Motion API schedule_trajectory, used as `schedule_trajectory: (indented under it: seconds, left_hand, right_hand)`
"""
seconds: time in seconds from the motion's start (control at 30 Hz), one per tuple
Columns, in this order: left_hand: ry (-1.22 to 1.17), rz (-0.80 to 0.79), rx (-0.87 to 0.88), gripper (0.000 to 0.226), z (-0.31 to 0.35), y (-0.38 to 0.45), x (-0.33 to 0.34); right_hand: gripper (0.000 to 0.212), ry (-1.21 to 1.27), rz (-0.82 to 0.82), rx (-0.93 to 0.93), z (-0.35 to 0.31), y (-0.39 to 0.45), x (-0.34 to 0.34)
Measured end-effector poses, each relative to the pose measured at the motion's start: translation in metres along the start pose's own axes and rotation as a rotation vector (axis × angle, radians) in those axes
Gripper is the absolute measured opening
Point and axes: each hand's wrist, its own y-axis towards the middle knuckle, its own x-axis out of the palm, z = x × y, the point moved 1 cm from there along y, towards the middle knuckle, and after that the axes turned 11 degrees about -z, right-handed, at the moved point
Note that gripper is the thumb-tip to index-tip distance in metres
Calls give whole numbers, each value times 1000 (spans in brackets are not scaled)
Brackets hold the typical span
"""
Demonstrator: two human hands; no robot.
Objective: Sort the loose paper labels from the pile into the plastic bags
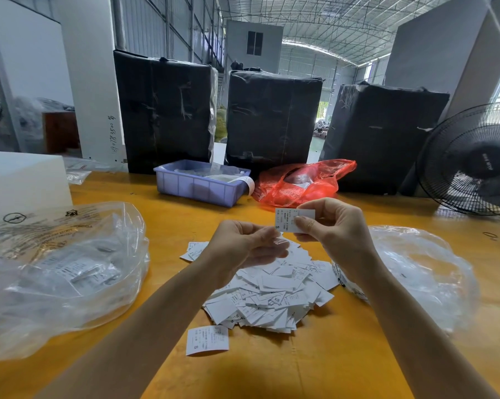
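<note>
Head view: a white label [287, 220] printed "S" is being pinched between thumb and forefinger of the right hand [333, 223], raised above the pile of loose labels [274, 295] on the yellow table [329, 364], while the left hand [243, 246] is being held just beside it, fingers curled with a small clear scrap seemingly nipped at the tips. Sorted labels are being kept in the clear bag on the left [61, 272]; a second clear bag [418, 272] is lying to the right, its contents indistinct, and white rolls are being stored in the lilac bin [197, 188] beside a red bag [300, 182]
</note>
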Motion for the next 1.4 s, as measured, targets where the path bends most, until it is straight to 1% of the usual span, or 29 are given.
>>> schedule_trajectory:
  seconds: [0.17, 0.4, 0.67, 0.8, 0.9, 1.13, 1.27, 1.4]
  left_hand:
    - [-23, -20, -14, 23, 0, 0, 0]
    - [-51, -43, -15, 27, -2, 1, -2]
    - [-46, -58, -14, 21, -4, 2, -4]
    - [-43, -63, -9, 14, -3, 3, -4]
    - [-43, -59, -10, 15, -3, 2, -5]
    - [-40, -51, -15, 23, -2, 1, -5]
    - [-40, -40, -15, 23, -2, 1, -5]
    - [-48, -32, -19, 20, -1, 1, -5]
  right_hand:
    - [9, -16, 46, -48, 0, 0, 1]
    - [11, -72, 32, -66, 1, 0, 3]
    - [9, -108, 54, -92, 1, 0, 3]
    - [10, -124, 49, -95, 1, 0, 3]
    - [9, -124, 63, -100, 1, 0, 2]
    - [12, -114, 32, -82, 2, 0, 3]
    - [13, -93, 25, -70, 1, 0, 2]
    - [13, -88, -49, -27, 2, 0, 3]
